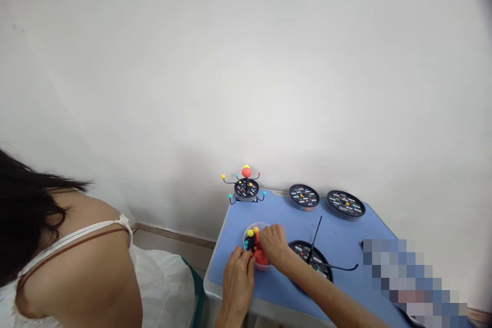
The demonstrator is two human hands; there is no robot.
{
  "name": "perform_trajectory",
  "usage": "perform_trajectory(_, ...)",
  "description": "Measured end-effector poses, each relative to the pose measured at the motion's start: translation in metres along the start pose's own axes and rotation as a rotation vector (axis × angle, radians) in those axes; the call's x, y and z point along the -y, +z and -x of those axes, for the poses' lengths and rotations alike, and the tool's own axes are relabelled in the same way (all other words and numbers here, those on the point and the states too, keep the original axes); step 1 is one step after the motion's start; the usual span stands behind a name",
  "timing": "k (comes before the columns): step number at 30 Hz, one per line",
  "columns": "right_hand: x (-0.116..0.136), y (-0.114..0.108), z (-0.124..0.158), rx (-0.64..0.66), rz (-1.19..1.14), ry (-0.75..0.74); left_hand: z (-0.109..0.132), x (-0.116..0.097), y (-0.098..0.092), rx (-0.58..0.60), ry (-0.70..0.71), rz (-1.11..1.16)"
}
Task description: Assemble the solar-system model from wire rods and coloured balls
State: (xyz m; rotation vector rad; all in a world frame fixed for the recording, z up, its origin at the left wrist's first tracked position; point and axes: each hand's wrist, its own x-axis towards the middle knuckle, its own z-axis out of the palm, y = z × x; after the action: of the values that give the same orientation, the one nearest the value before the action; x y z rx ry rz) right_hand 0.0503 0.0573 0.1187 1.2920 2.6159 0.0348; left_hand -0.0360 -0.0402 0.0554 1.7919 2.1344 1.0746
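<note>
A clear round bowl point(263, 268) on the blue table holds red, yellow, orange and blue balls and black rods. My left hand point(239, 278) is at the bowl's near left side, its fingers bent at the rim; what they hold, if anything, is hidden. My right hand point(273, 241) reaches over the bowl's right side with curled fingers, their tips hidden among the parts. Right of the bowl, partly behind my right forearm, lies a black round base point(326, 260) with an upright black rod point(316, 233) and a bent black arm point(342, 267) pointing right.
At the blue table's point(277, 215) back left stands an assembled planet model point(246, 184). Two round black discs point(304, 196) point(346, 204) lie along the back edge. A person point(84, 251) in a white top sits at the left. A pixelated area covers the right side.
</note>
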Motion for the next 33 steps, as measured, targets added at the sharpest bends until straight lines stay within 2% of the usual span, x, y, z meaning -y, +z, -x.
perform_trajectory(6,-0.001,-0.004,-0.004,0.022,-0.059,0.045,-0.004,-0.001,-0.001,-0.011,0.031,-0.045)
perform_trajectory(11,-0.004,-0.011,0.002,-0.027,-0.136,0.110,-0.007,-0.002,-0.003,0.000,0.036,-0.022)
perform_trajectory(17,-0.017,-0.028,0.009,-0.200,-0.297,0.207,-0.009,-0.002,-0.005,0.015,0.017,-0.026)
perform_trajectory(21,-0.038,-0.043,0.015,-0.332,-0.500,0.244,-0.015,-0.010,-0.017,0.024,0.018,-0.016)
perform_trajectory(24,-0.055,-0.052,0.030,-0.390,-0.730,0.210,-0.026,-0.024,-0.029,0.093,0.137,-0.064)
perform_trajectory(27,-0.068,-0.053,0.053,-0.375,-1.007,0.107,-0.043,-0.038,-0.030,0.270,0.312,-0.199)
perform_trajectory(28,-0.071,-0.050,0.062,-0.359,-1.160,0.071,-0.048,-0.040,-0.028,0.327,0.354,-0.221)
perform_trajectory(31,-0.077,-0.039,0.086,-0.248,-1.804,0.009,-0.065,-0.042,-0.018,0.453,0.438,-0.219)
perform_trajectory(33,-0.081,-0.029,0.098,-0.169,-2.037,0.038,-0.073,-0.041,-0.013,0.519,0.480,-0.216)
